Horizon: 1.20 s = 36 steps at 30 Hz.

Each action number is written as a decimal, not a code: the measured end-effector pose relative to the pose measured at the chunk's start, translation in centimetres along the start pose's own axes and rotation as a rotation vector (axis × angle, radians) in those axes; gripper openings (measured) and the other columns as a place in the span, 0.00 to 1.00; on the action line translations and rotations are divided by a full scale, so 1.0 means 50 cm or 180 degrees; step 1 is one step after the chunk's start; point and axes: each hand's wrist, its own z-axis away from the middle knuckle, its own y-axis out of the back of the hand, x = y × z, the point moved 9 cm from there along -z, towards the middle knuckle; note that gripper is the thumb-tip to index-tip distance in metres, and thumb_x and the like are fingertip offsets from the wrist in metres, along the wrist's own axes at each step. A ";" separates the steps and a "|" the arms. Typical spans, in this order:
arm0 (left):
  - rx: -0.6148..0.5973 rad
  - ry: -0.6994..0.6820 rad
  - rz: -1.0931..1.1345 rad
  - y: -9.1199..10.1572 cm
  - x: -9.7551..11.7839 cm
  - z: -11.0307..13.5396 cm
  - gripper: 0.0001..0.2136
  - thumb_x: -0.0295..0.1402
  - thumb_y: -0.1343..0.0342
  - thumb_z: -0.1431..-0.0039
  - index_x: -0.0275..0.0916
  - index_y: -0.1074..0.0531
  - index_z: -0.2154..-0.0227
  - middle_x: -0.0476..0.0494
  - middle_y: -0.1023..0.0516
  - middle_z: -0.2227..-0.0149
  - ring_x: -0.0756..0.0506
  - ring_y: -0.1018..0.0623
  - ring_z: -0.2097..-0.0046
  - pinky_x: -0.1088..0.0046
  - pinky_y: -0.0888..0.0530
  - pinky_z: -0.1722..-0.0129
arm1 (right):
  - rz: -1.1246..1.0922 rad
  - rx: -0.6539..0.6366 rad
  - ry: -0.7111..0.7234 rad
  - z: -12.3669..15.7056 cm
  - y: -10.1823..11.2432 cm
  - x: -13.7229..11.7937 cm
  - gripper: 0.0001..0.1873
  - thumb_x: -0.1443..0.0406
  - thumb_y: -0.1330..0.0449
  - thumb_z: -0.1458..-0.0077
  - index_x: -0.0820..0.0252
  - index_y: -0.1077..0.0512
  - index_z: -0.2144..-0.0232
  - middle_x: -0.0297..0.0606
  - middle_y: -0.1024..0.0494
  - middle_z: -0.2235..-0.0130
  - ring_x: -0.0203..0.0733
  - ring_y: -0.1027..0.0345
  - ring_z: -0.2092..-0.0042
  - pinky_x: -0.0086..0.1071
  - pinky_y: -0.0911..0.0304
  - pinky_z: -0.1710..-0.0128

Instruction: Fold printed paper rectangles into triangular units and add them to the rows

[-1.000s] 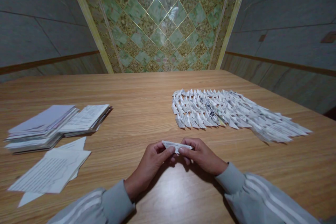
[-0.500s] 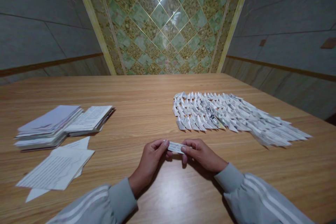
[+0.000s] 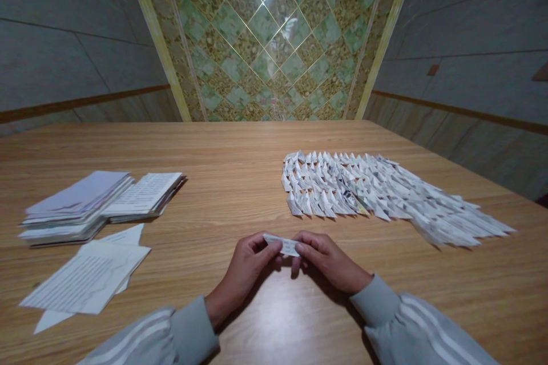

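A small folded strip of printed paper [image 3: 288, 246] is held just above the table, between both hands. My left hand [image 3: 252, 256] pinches its left end, thumb on top and fingers curled behind. At the right end, my right hand [image 3: 327, 258] grips it the same way, with a fingertip showing below. Beyond my right hand stand rows of folded paper boats [image 3: 338, 185], white with grey print, packed closely and fanning out to the right.
On the left lies a stack of paper sheets [image 3: 77, 199], with a smaller pile of printed sheets [image 3: 148, 194] against it. Loose printed sheets [image 3: 85, 276] overlap nearer to me. The wooden table [image 3: 222, 171] reaches back toward a tiled wall [image 3: 274, 40].
My left thumb has slid inward along the folded paper strip, and its left end now sticks out past the thumb. The hands have dropped slightly lower in view. Both still hold it.
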 end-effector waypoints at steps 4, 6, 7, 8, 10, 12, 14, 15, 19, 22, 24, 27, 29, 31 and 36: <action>0.0114 0.0040 0.0060 0.007 -0.015 -0.001 0.14 0.41 0.32 0.52 0.33 0.21 0.75 0.47 0.24 0.80 0.50 0.28 0.76 0.76 0.30 0.75 | 0.0167 0.0301 0.0027 0.005 0.019 -0.009 0.18 0.51 0.42 0.38 0.60 0.34 0.69 0.35 0.20 0.75 0.34 0.38 0.75 0.29 0.45 0.72; 0.0152 0.0054 0.0075 0.011 -0.020 -0.003 0.14 0.41 0.32 0.52 0.33 0.21 0.75 0.47 0.24 0.79 0.50 0.27 0.76 0.76 0.29 0.75 | 0.0211 0.0379 0.0021 0.007 0.025 -0.014 0.18 0.51 0.41 0.39 0.59 0.34 0.70 0.35 0.20 0.76 0.34 0.36 0.76 0.29 0.44 0.71; 0.0167 0.0057 0.0080 0.012 -0.022 -0.003 0.14 0.42 0.32 0.52 0.32 0.21 0.74 0.47 0.24 0.79 0.50 0.28 0.76 0.76 0.29 0.75 | 0.0197 0.0381 0.0006 0.007 0.026 -0.016 0.18 0.51 0.41 0.39 0.60 0.33 0.70 0.35 0.20 0.76 0.35 0.36 0.76 0.29 0.43 0.71; 0.0185 0.0053 0.0086 0.014 -0.023 -0.004 0.15 0.42 0.32 0.51 0.32 0.21 0.74 0.47 0.24 0.79 0.50 0.28 0.77 0.76 0.30 0.75 | 0.0175 0.0384 -0.0017 0.007 0.027 -0.018 0.18 0.51 0.41 0.40 0.60 0.32 0.71 0.35 0.20 0.76 0.35 0.35 0.76 0.30 0.42 0.71; 0.0207 0.0032 0.0102 0.017 -0.023 -0.005 0.17 0.45 0.33 0.49 0.32 0.21 0.74 0.47 0.25 0.80 0.50 0.28 0.77 0.76 0.30 0.75 | 0.0121 0.0380 -0.0065 0.008 0.028 -0.018 0.19 0.50 0.40 0.41 0.61 0.31 0.71 0.35 0.21 0.77 0.36 0.33 0.76 0.30 0.40 0.70; 0.0222 0.0003 0.0128 0.018 -0.021 -0.006 0.19 0.47 0.36 0.46 0.32 0.22 0.75 0.46 0.25 0.79 0.50 0.28 0.76 0.76 0.30 0.75 | 0.0074 0.0360 -0.0096 0.008 0.028 -0.018 0.20 0.50 0.39 0.42 0.62 0.29 0.70 0.36 0.21 0.77 0.37 0.32 0.75 0.31 0.38 0.70; 0.0228 -0.0015 0.0155 0.019 -0.020 -0.006 0.20 0.48 0.38 0.44 0.32 0.23 0.75 0.46 0.25 0.79 0.50 0.28 0.76 0.76 0.30 0.75 | 0.0052 0.0331 -0.0110 0.009 0.027 -0.016 0.21 0.49 0.39 0.42 0.63 0.28 0.69 0.36 0.21 0.77 0.38 0.31 0.74 0.31 0.37 0.70; 0.0228 -0.0018 0.0169 0.019 -0.020 -0.006 0.19 0.47 0.38 0.44 0.32 0.23 0.75 0.46 0.25 0.79 0.50 0.28 0.76 0.76 0.30 0.75 | 0.0042 0.0320 -0.0114 0.009 0.026 -0.014 0.21 0.49 0.40 0.42 0.63 0.27 0.69 0.37 0.21 0.77 0.38 0.31 0.74 0.32 0.37 0.70; 0.0206 -0.0014 0.0201 0.019 -0.022 -0.006 0.19 0.48 0.37 0.44 0.33 0.24 0.76 0.46 0.26 0.79 0.50 0.28 0.76 0.76 0.30 0.75 | 0.0019 0.0353 -0.0117 0.009 0.032 -0.008 0.22 0.48 0.39 0.44 0.64 0.26 0.69 0.37 0.22 0.76 0.38 0.30 0.74 0.32 0.36 0.71; 0.0230 -0.0029 0.0188 0.022 -0.021 -0.005 0.20 0.48 0.37 0.45 0.33 0.24 0.77 0.46 0.25 0.79 0.49 0.28 0.76 0.76 0.30 0.75 | 0.0025 0.0506 -0.0087 0.008 0.047 -0.007 0.21 0.49 0.36 0.47 0.64 0.25 0.71 0.36 0.23 0.75 0.37 0.31 0.74 0.30 0.37 0.72; 0.0269 -0.0044 0.0195 0.024 -0.020 -0.004 0.20 0.48 0.36 0.45 0.33 0.25 0.78 0.46 0.26 0.79 0.50 0.28 0.76 0.77 0.30 0.75 | 0.0068 0.0626 -0.0027 0.009 0.057 -0.011 0.20 0.50 0.34 0.49 0.63 0.25 0.72 0.34 0.24 0.75 0.35 0.34 0.74 0.29 0.40 0.73; 0.0323 -0.0035 0.0261 0.028 -0.020 -0.002 0.19 0.46 0.36 0.46 0.34 0.26 0.80 0.48 0.28 0.81 0.51 0.30 0.78 0.78 0.32 0.78 | 0.0160 0.0746 0.0091 0.010 0.064 -0.021 0.19 0.51 0.33 0.50 0.63 0.26 0.75 0.32 0.28 0.76 0.34 0.38 0.73 0.28 0.43 0.73; 0.0344 -0.0016 0.0323 0.028 -0.020 -0.001 0.19 0.46 0.35 0.46 0.34 0.25 0.80 0.49 0.29 0.82 0.51 0.31 0.78 0.78 0.32 0.79 | 0.0216 0.0790 0.0156 0.012 0.065 -0.028 0.19 0.51 0.33 0.50 0.62 0.26 0.75 0.32 0.29 0.76 0.34 0.39 0.72 0.28 0.44 0.73; 0.0341 -0.0008 0.0369 0.028 -0.018 0.000 0.19 0.46 0.35 0.47 0.34 0.25 0.79 0.48 0.29 0.82 0.50 0.30 0.78 0.77 0.31 0.78 | 0.0247 0.0798 0.0192 0.014 0.064 -0.033 0.20 0.50 0.34 0.49 0.62 0.26 0.75 0.32 0.29 0.75 0.35 0.38 0.72 0.28 0.43 0.72; 0.0435 -0.0105 0.0450 0.039 -0.013 -0.004 0.19 0.49 0.38 0.45 0.34 0.22 0.70 0.47 0.24 0.78 0.49 0.28 0.76 0.74 0.28 0.75 | 0.0234 0.0864 0.0227 0.022 0.082 -0.049 0.21 0.49 0.36 0.47 0.62 0.28 0.73 0.33 0.28 0.75 0.35 0.37 0.72 0.28 0.42 0.72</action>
